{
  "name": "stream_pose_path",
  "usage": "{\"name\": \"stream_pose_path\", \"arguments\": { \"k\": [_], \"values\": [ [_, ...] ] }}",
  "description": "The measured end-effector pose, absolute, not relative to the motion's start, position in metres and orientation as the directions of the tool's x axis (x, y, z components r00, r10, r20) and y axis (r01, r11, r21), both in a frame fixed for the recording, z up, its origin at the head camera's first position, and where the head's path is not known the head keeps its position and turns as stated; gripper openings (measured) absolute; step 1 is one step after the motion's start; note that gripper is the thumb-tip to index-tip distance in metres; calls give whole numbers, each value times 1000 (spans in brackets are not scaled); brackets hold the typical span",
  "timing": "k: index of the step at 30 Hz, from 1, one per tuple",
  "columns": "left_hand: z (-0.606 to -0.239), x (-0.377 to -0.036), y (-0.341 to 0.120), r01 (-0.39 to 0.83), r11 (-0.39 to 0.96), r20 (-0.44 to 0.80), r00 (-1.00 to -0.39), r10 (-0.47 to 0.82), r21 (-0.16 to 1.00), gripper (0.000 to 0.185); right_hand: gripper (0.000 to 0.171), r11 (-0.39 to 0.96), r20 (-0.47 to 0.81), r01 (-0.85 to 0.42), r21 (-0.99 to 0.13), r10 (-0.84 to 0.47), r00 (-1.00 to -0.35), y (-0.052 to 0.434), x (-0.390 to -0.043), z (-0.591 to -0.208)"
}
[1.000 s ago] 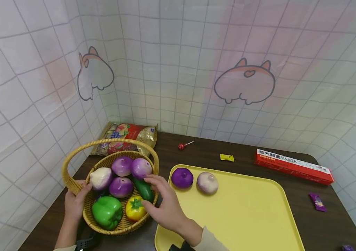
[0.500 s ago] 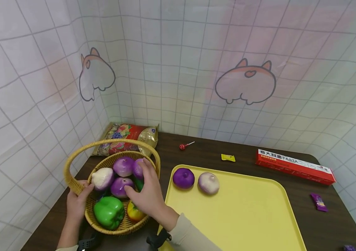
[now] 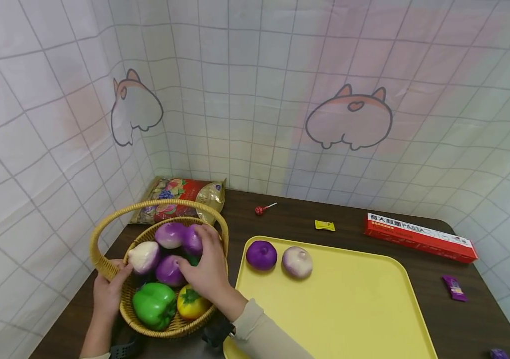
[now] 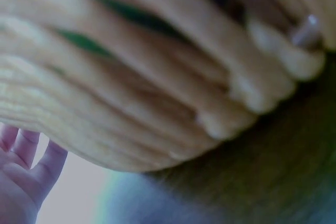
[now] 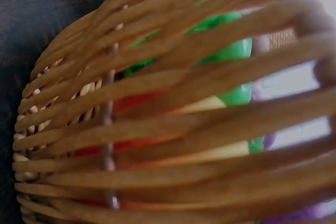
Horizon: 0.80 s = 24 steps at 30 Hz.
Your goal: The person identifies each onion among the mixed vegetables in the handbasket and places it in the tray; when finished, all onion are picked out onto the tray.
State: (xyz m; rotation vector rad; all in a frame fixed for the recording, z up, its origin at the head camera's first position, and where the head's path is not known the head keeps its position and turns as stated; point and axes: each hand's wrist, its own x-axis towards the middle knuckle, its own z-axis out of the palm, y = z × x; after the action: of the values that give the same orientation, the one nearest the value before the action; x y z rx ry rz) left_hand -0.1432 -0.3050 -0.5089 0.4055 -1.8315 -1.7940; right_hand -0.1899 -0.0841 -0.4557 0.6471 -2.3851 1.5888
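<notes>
Basket (image 3: 102,259) — left hand (image 3: 108,291) grips its rim; right hand (image 3: 207,269) curls over an onion (image 3: 190,240), seen only from the head view.

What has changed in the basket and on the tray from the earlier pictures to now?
The right hand moved from the woven wicker basket's right rim into it and now rests on the purple onions. The left hand stays on the left rim. The two onions on the yellow tray did not move.
</notes>
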Motion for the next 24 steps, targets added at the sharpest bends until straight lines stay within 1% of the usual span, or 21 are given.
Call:
{"name": "stream_pose_path", "arguments": {
  "k": [2,6,10,14,17,24],
  "values": [
    [-508,-143,-305,164,68,174,-809,-561,984,16,67,333,380,-444,-832,-242,-893,-85,-191,-457],
    [-507,-143,-304,168,72,179,-807,-562,983,14,66,385,291,-375,-843,-260,-921,-87,-193,-458],
    [-507,-142,-304,158,84,177,-799,-575,984,13,69,437,222,-344,-831,-306,-926,-87,-194,-458],
    [-507,-141,-304,158,86,178,-798,-576,984,13,74,472,203,-348,-810,-331,-921,-88,-194,-459],
    [-506,-141,-304,155,99,184,-797,-575,983,13,76,476,213,-360,-803,-334,-918,-87,-193,-459],
    [-506,-141,-303,152,111,189,-801,-569,982,14,80,423,261,-400,-813,-350,-900,-81,-183,-456]
  ]
}}
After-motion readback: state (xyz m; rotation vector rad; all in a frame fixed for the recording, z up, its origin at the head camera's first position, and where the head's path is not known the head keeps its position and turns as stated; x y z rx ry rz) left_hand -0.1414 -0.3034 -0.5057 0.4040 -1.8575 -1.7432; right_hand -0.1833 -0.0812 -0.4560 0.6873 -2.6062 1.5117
